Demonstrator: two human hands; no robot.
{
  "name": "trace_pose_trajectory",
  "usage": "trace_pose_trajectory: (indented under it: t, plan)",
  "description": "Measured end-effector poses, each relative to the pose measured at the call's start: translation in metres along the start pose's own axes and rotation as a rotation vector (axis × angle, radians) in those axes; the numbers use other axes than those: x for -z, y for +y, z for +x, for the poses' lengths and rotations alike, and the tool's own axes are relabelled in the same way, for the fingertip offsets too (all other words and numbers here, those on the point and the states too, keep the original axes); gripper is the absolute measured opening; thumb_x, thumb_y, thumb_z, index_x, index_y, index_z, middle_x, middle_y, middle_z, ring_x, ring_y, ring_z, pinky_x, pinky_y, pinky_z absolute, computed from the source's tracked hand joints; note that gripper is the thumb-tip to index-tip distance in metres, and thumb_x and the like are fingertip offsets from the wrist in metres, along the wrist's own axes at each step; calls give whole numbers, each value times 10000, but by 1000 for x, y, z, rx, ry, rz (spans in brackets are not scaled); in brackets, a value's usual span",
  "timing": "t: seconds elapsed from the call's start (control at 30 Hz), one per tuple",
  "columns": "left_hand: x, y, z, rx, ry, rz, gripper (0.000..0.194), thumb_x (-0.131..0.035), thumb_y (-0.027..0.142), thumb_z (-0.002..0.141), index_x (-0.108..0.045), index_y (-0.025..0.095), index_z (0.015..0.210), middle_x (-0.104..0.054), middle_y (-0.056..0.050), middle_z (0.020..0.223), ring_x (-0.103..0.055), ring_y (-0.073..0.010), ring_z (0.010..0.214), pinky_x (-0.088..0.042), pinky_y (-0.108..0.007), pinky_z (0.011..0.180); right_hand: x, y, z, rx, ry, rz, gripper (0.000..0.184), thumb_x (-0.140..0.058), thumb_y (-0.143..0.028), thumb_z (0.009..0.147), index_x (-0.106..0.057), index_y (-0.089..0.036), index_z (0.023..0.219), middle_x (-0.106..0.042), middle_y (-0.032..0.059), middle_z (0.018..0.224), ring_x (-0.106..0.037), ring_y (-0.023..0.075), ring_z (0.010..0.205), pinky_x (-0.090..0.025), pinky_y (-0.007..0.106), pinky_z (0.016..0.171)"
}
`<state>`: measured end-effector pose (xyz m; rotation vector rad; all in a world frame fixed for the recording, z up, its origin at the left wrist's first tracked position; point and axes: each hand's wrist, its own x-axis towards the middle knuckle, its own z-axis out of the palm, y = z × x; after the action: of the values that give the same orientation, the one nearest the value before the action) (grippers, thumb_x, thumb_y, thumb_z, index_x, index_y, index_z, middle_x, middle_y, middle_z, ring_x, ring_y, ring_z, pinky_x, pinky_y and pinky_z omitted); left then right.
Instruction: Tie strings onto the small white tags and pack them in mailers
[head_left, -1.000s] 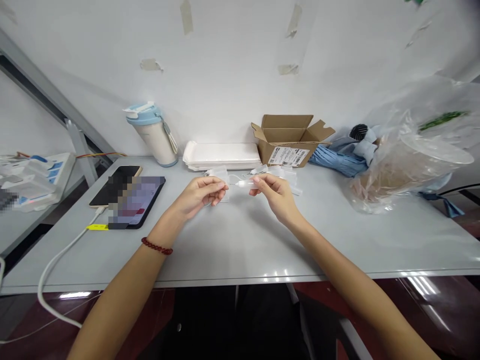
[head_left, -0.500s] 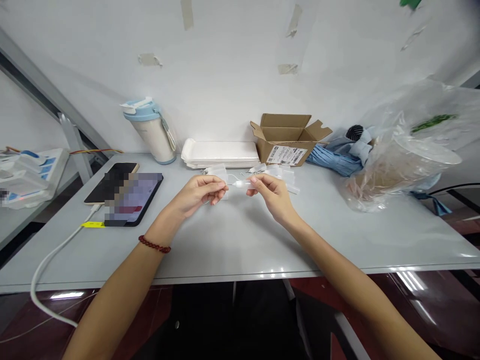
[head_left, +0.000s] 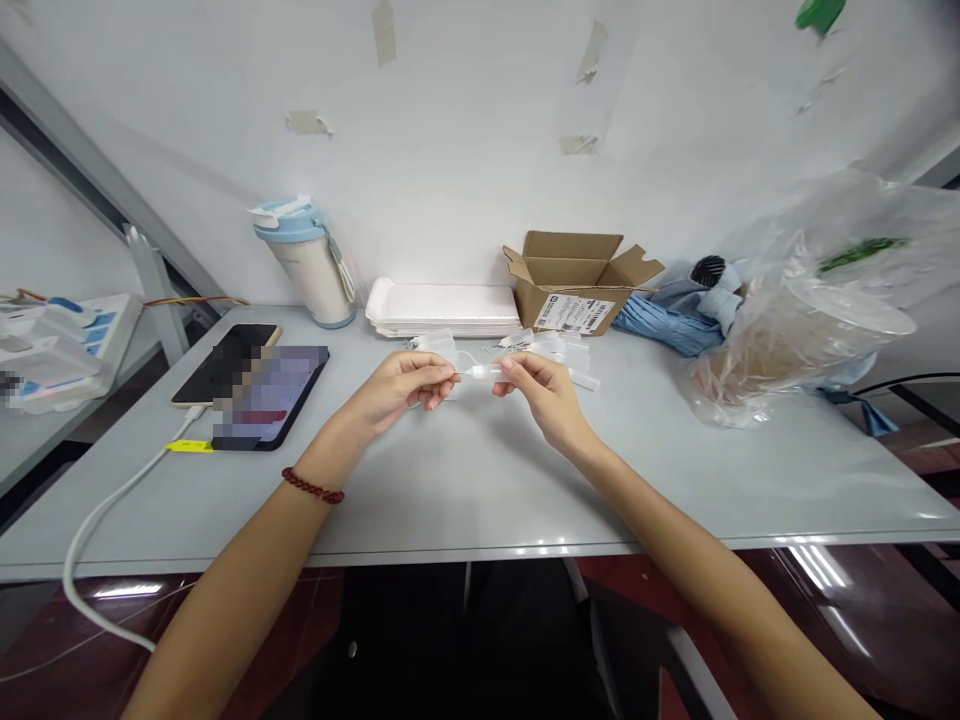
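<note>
Between my two hands, above the table, is a small clear tube with a white tapered tip (head_left: pixel 478 372). My right hand (head_left: pixel 544 388) is closed in a pinch on the tube's right part. My left hand (head_left: pixel 409 388) pinches the thin strand that runs out from the tip's left end; my fingertips hide where it ends. Just behind the fingers lie several clear plastic pieces with thin white strands: one group (head_left: pixel 437 345) beyond my left hand, another (head_left: pixel 566 347) beyond my right. A thin tube (head_left: pixel 586 381) lies close to my right hand.
White trays (head_left: pixel 450 306) are stacked against the wall beside an open cardboard box (head_left: pixel 574 290). A tumbler (head_left: pixel 307 265) and two phones (head_left: pixel 274 400) (head_left: pixel 225 365) are on the left, with a white cable (head_left: pixel 90 530). Blue cloth (head_left: pixel 671 322) and a plastic-wrapped container (head_left: pixel 802 335) are on the right.
Both hands keep their pinches at nearly the same place, with the white tip between them. The whole view shifts slightly as the head moves.
</note>
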<state>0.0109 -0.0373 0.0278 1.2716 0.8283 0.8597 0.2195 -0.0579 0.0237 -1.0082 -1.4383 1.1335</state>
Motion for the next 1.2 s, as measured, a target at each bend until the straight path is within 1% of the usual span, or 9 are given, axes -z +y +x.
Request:
trace_pose_trajectory:
  t: [0.53, 0.73, 0.9, 1.0, 1.2]
  plan:
    - [-1, 3, -1, 11, 9, -13, 162, -655, 262, 776, -668, 134, 677, -578, 3, 615, -469, -60, 484, -365, -205, 493, 0, 2, -1, 6, 7, -17, 362, -578, -530, 802, -641, -174, 810, -645, 15, 663, -603, 141, 679, -462, 296, 712]
    - [0, 1, 0, 4, 27, 10, 158, -661, 260, 768, -674, 131, 678, -573, 1, 606, -467, -59, 481, -365, -203, 492, -1, -3, -2, 39, 20, -102, 354, -554, -512, 823, -628, -166, 815, -636, 17, 665, -596, 140, 690, -444, 283, 703]
    - [0, 1, 1, 10, 71, 91, 149, -669, 271, 749, -690, 135, 692, -563, 2, 580, -458, -72, 493, -366, -214, 491, -2, -4, -3, 79, 31, -205, 334, -529, -488, 840, -620, -169, 800, -626, 15, 659, -572, 135, 678, -423, 270, 682]
    - [0, 0, 1, 8, 79, 133, 152, -670, 267, 743, -681, 143, 657, -560, 7, 563, -461, -77, 503, -387, -225, 525, -1, -3, -3, 106, 30, -273, 295, -521, -449, 853, -618, -176, 800, -631, 13, 664, -569, 133, 680, -419, 263, 678]
    - [0, -3, 2, 23, 79, 158, 148, -690, 279, 711, -678, 146, 648, -564, 8, 573, -465, -83, 506, -388, -232, 522, -2, -1, -4, 88, 11, -332, 271, -505, -412, 865, -625, -176, 806, -642, 23, 670, -569, 143, 691, -390, 245, 588]
